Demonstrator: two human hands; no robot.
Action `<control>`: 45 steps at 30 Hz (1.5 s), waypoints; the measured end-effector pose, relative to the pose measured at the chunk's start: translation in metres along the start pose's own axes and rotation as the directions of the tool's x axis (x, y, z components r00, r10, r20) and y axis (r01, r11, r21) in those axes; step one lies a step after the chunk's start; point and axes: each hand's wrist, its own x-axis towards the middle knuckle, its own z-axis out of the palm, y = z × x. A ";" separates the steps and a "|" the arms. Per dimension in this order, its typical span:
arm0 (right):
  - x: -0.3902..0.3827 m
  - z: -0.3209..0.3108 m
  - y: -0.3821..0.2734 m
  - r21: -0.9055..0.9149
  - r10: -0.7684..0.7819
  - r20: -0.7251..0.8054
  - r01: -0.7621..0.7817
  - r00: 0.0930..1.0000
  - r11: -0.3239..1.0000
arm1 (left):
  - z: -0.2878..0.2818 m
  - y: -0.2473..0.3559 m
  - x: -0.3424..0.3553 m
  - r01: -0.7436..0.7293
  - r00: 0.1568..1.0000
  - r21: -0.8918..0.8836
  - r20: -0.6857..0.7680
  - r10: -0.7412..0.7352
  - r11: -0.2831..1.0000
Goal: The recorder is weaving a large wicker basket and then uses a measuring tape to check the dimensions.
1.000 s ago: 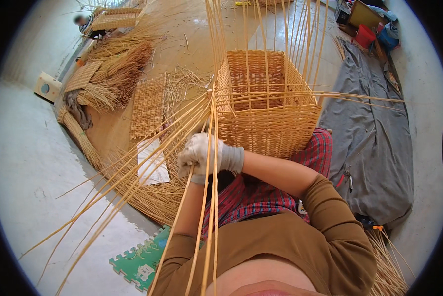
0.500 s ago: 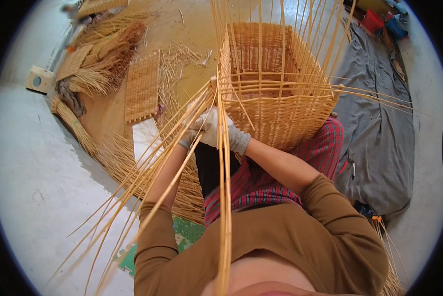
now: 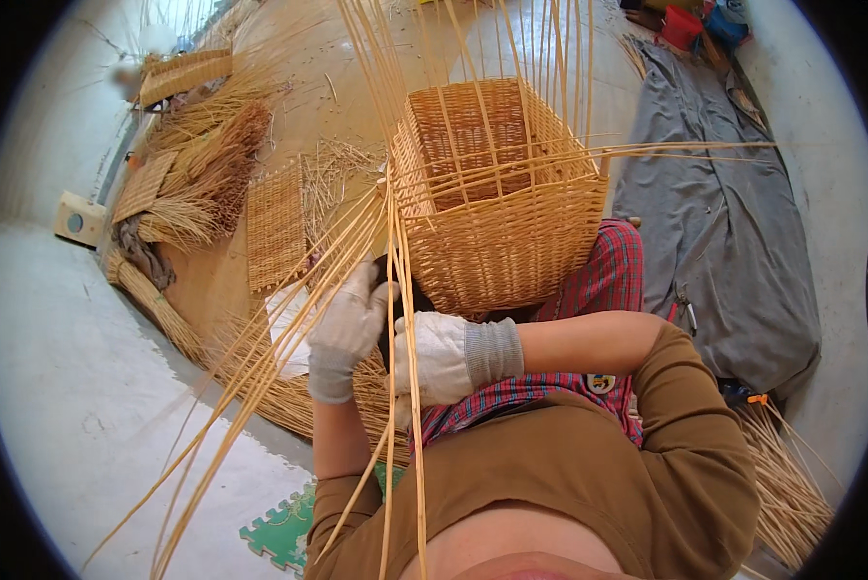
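A rectangular woven wicker basket (image 3: 502,251) leans on my lap, its opening facing away. Long upright stakes rise from its far rim, and loose canes cross its near edge. At the near left corner, a bundle of long canes (image 3: 260,353) fans down to the left. My left hand (image 3: 349,314), in a whitish work glove, is beside this bundle, thumb apart from the fingers, partly behind canes. My gloved right hand (image 3: 436,358) is closed below the basket, around a cane (image 3: 359,493) that slants down toward my left sleeve. Two long canes hang in front of its fingers.
To the left lie a woven panel (image 3: 275,227), reddish-brown fibre bundles (image 3: 226,155) and loose straw. A grey cloth (image 3: 709,242) covers the right side, with a small red-handled tool (image 3: 673,311) on it. A green foam mat (image 3: 284,532) lies at lower left.
My hands were together at the basket's left corner; they have come apart and lower, the right one toward my waist. The basket appears lower and further left in view.
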 end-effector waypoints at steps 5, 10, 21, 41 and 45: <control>-0.011 -0.022 -0.006 0.068 0.090 0.034 -0.092 0.995 0.993 | 0.035 0.043 0.026 -0.473 0.786 -0.032 -0.467 0.406 0.880; -0.126 -0.041 0.116 0.827 0.612 -0.526 0.187 0.591 0.530 | 0.033 -0.041 0.065 -0.689 0.667 -0.394 -0.673 0.319 0.609; -0.140 -0.043 0.117 0.826 0.895 -0.413 -0.345 0.170 0.446 | 0.140 -0.116 0.084 -0.177 0.640 0.273 -0.698 0.321 0.946; -0.089 -0.041 0.126 0.862 0.928 -0.356 -0.345 0.107 0.371 | 0.062 -0.174 0.148 -0.159 0.985 -0.918 -0.171 -0.003 0.364; -0.081 -0.087 0.144 0.435 0.642 -0.654 -0.495 0.401 0.752 | 0.092 -0.097 0.154 0.187 0.948 -0.394 -0.169 -0.271 0.900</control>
